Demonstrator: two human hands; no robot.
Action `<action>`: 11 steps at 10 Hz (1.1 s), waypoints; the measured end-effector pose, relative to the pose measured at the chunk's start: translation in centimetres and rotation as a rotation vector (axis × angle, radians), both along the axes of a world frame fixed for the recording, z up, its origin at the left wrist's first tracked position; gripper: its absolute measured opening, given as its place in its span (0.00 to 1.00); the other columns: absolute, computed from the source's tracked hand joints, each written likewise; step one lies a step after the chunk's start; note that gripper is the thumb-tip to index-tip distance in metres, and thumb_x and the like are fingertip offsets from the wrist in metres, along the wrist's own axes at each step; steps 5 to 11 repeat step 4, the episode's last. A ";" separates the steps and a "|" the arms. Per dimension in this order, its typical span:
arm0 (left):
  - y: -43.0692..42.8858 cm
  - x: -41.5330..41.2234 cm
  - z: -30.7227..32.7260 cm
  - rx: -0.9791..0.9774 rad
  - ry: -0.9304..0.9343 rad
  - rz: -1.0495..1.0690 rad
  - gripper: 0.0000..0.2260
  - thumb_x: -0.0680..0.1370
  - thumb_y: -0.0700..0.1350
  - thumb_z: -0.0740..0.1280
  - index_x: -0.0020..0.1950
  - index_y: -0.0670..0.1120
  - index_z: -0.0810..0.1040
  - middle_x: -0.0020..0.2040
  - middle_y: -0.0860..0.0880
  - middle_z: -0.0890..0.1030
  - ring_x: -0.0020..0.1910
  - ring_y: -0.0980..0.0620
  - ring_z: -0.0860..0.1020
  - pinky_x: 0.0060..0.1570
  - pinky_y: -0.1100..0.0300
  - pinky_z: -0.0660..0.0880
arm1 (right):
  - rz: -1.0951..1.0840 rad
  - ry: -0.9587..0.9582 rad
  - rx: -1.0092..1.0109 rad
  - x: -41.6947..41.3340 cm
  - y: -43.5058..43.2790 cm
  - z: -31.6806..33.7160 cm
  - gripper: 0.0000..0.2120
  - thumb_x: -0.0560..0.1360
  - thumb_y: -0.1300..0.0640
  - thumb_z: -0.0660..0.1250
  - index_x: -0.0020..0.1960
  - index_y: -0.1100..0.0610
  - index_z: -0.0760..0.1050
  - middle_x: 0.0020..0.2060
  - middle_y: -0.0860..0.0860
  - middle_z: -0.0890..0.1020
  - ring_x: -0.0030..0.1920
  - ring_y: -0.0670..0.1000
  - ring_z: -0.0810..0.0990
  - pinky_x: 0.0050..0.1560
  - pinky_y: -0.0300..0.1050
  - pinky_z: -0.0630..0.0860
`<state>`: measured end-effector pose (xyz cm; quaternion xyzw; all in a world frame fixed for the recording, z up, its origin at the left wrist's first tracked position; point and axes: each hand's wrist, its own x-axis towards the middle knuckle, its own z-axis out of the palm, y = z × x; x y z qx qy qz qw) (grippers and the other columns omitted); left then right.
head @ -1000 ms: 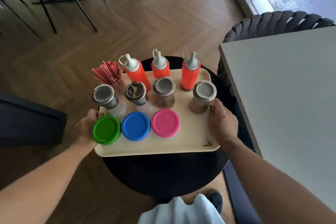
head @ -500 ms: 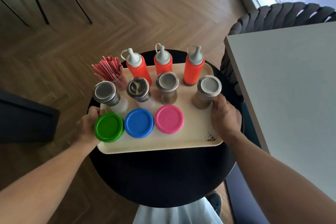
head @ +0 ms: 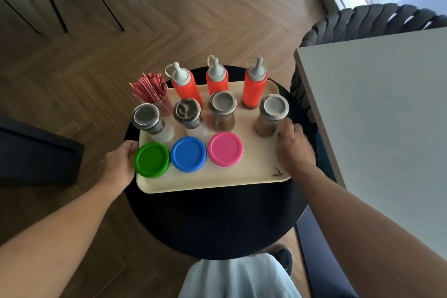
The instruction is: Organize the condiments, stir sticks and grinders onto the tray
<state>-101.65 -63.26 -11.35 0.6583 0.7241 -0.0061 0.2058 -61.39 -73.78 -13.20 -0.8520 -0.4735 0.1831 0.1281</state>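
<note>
"Cream plastic, that tray (head: 254, 172). Where was it?"

"Over the round black counter (head: 217, 220); resting or lifted, I couldn't tell. Three red squeeze bottles (head: 187, 87) stood along its far edge, with stir sticks (head: 150, 89) at the far left corner. Four steel-capped grinders (head: 147, 118) stood mid-row. Nearest were a green-lidded jar (head: 152, 159), a blue-lidded jar (head: 188, 153) and a pink-lidded jar (head: 225, 148)."

"And the grips?"

"The left grip (head: 118, 164) clasped the tray's left rim, thumb on top. The right grip (head: 294, 150) clasped the right rim, just beside the end grinder. A grey table (head: 375, 116) stood to the right."

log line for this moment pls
stage: tray loaded | left hand: grips left edge | right hand: grips right edge | load: three red bottles, four grinders, three lidded jars, stir sticks
</note>
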 end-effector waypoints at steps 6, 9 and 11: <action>-1.7 2.6 7.9 0.379 -0.118 0.022 0.12 0.82 0.48 0.64 0.60 0.43 0.78 0.59 0.40 0.77 0.60 0.37 0.74 0.58 0.45 0.72 | 0.007 0.057 -0.126 -2.8 -3.2 6.9 0.34 0.80 0.52 0.62 0.81 0.50 0.50 0.67 0.54 0.66 0.66 0.58 0.68 0.61 0.56 0.74; -1.7 2.6 7.9 0.379 -0.118 0.022 0.12 0.82 0.48 0.64 0.60 0.43 0.78 0.59 0.40 0.77 0.60 0.37 0.74 0.58 0.45 0.72 | 0.007 0.057 -0.126 -2.8 -3.2 6.9 0.34 0.80 0.52 0.62 0.81 0.50 0.50 0.67 0.54 0.66 0.66 0.58 0.68 0.61 0.56 0.74; -1.7 2.6 7.9 0.379 -0.118 0.022 0.12 0.82 0.48 0.64 0.60 0.43 0.78 0.59 0.40 0.77 0.60 0.37 0.74 0.58 0.45 0.72 | 0.007 0.057 -0.126 -2.8 -3.2 6.9 0.34 0.80 0.52 0.62 0.81 0.50 0.50 0.67 0.54 0.66 0.66 0.58 0.68 0.61 0.56 0.74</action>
